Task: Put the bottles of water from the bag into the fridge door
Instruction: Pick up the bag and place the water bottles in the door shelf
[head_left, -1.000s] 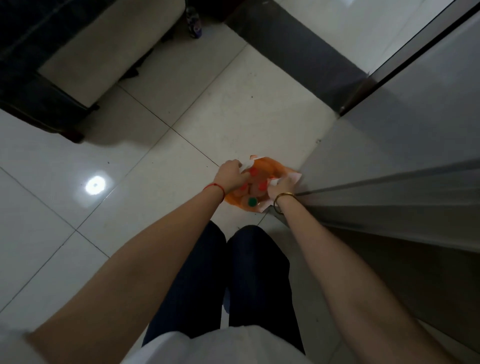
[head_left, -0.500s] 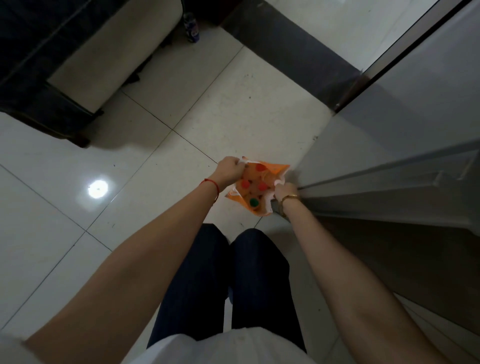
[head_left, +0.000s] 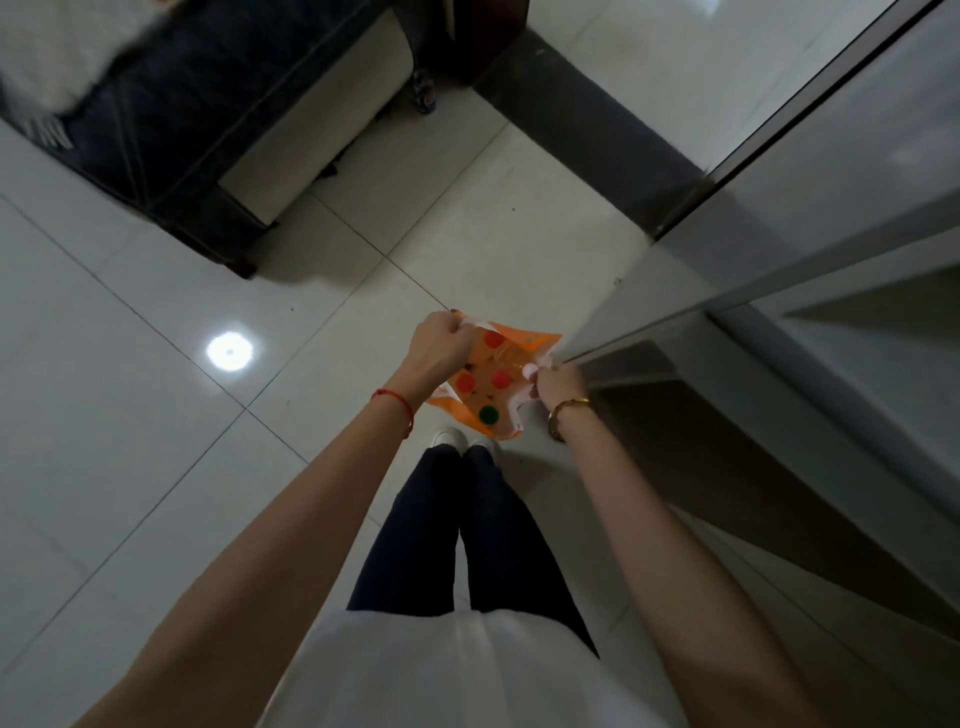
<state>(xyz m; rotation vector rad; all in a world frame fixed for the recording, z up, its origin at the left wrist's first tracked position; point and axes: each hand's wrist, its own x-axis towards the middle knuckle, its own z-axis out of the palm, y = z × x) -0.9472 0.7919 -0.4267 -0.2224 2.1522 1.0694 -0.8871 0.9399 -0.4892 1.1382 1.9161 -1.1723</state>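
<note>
Both hands' grip clamps the bag (head_left: 524, 347) edges; bottles (head_left: 488, 382) (caps up) sit between.

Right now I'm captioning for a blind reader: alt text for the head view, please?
Seen from above, a person's left hand and right hand pull open an orange bag showing red and green bottle caps, beside a grey fridge on white floor tiles.

Glossy white floor tiles (head_left: 130, 441) with thin dark grout lines fill the view, and a round ceiling-light reflection (head_left: 229, 352) glares at the left. Up top sits a dark-framed sofa (head_left: 208, 119) with a pale cushion face. A dark stone threshold strip (head_left: 587, 124) cuts diagonally across, and a small bottle (head_left: 424, 96) stands beside the sofa's end.
</note>
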